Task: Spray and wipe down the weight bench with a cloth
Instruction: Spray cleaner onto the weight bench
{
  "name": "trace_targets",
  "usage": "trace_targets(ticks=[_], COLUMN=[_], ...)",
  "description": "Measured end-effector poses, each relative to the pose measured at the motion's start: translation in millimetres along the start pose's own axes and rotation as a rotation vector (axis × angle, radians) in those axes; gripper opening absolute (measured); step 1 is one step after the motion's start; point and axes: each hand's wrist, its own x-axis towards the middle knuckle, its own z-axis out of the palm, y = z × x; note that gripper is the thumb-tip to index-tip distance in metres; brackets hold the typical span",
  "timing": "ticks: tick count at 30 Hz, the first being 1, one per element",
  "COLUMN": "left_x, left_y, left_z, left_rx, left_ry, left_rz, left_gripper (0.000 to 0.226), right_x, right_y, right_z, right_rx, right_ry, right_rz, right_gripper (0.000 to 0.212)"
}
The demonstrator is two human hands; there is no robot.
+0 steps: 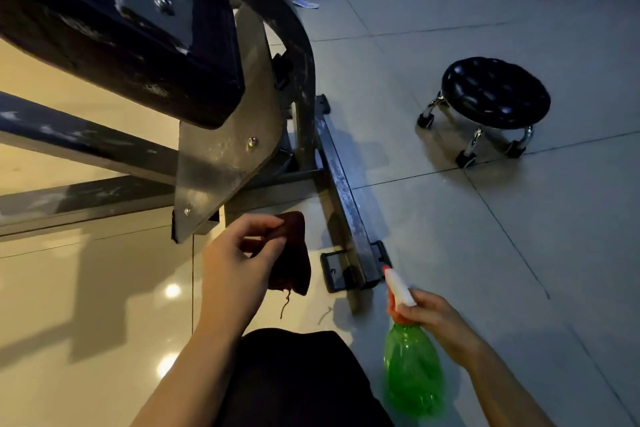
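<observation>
the padded seat of the weight bench fills the upper left and overhangs the space beneath it. a grey steel plate slopes down from the pad to a point just above the floor, blocking a straight reach from the left hand toward the frame behind. two dark rails cross the left side, with open gaps of tiled floor between them. the foot bar lies along the floor between the two hands, its end bracket just ahead of the spray bottle. to the right the floor lies open up to a small wheeled stool, well apart from the bench.
</observation>
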Motion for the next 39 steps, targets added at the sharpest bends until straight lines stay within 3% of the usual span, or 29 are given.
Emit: trace_targets(ticks=[7,14,18,22,30,39], left_x=[-12.8,-43.2,-58.2,-72.5,-79.7,-69.7], left_y=[29.4,174.0,256.9,344.3,474.8,503.0], left_z=[-27.5,-132.7,-178.9,-217.8,-237.5,-227.4], left_rx=[-0.1,-0.117,-0.076,-0.092,-0.009,-0.098], left_ry=[0.109,0.129,0.203,0.318,0.382,0.496], left_rz=[-0.156,-0.297,-0.396,-0.417,-0.415,-0.435], left_gripper=[0.031,0.028,0.028,0.027,0.033,0.029], right_x=[-38.4,-108.5,-158.4,-202.8,-256.9,-240.6], right_y=[-111.9,-300.5,-400.9,-476.3,-539.7,-586.5], right_z=[43.7,113.4,158.4,169.7,126.2,106.1], right_rx=[0.053,0.218,0.019,-0.099,-0.108,-0.15], right_ry=[0.04,-0.203,-0.32,-0.27,-0.225,-0.297], right_rz=[-0.089,-0.028,-0.042,-0.067,0.089,0.135], right_gripper=[0.104,0.106,0.1,0.101,0.105,0.107])
